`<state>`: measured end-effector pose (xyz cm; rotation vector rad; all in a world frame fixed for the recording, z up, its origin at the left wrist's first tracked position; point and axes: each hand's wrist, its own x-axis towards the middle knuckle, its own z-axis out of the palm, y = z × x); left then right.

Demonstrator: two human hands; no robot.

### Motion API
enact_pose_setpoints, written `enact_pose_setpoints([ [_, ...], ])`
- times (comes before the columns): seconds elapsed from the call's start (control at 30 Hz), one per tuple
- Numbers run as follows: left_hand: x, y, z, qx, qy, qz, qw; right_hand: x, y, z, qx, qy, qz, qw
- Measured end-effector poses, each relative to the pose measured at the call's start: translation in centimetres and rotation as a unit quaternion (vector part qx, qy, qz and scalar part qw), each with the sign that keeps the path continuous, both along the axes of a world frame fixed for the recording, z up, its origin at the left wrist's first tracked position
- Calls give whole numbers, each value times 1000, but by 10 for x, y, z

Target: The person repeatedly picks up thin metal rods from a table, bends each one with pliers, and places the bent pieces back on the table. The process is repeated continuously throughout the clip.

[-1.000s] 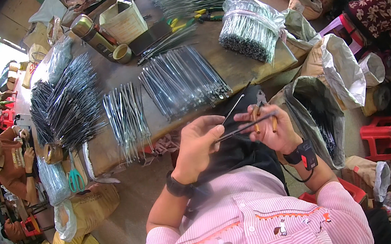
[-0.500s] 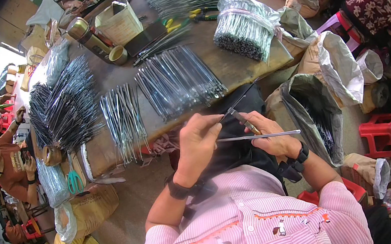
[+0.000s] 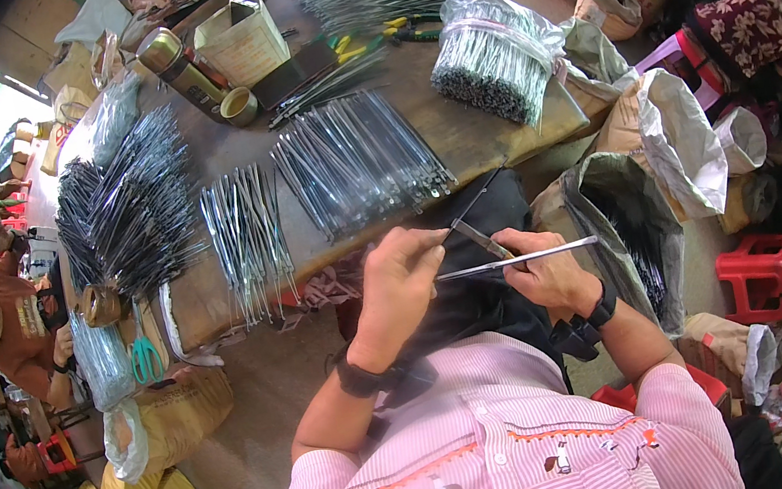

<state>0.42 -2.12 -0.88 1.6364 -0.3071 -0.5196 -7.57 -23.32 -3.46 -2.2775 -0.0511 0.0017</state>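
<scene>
My left hand [image 3: 396,289] is closed, pinching a thin dark metal strip [image 3: 482,195] that slants up to the right over my dark trousers. In my right hand [image 3: 552,276] is a flat, knife-like metal tool [image 3: 483,240], its tip against the strip beside my left fingertips. A brighter silver strip [image 3: 515,259] crosses from under my left hand over my right fingers; which hand grips it I cannot tell. Ahead on the table lie a small row of metal strips [image 3: 248,246] and a wider row [image 3: 359,163], both laid side by side.
A heap of dark strips [image 3: 138,206] covers the table's left, and a plastic-wrapped bundle [image 3: 490,63] its right. Behind are a flask [image 3: 179,74], a cup [image 3: 239,107] and pliers [image 3: 410,31]. Teal scissors [image 3: 145,360] hang at the edge. An open sack [image 3: 628,239] stands right.
The tool in my right hand has tilted flatter, and my right fingers have shifted slightly down. My left hand keeps its pinch almost in place. A person at far left has moved an arm.
</scene>
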Motion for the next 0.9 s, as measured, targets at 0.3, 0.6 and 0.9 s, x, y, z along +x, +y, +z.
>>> enact_pose_setpoints([
  [0.3,1,27,10,146,-261,64,952,19,18,0,3,53,-12,999],
  [0.6,61,130,-45,274,-256,286,882,30,26,-11,147,104,-22,983],
  [0.9,73,159,-66,343,-158,317,870,29,30,-10,267,99,-37,958],
])
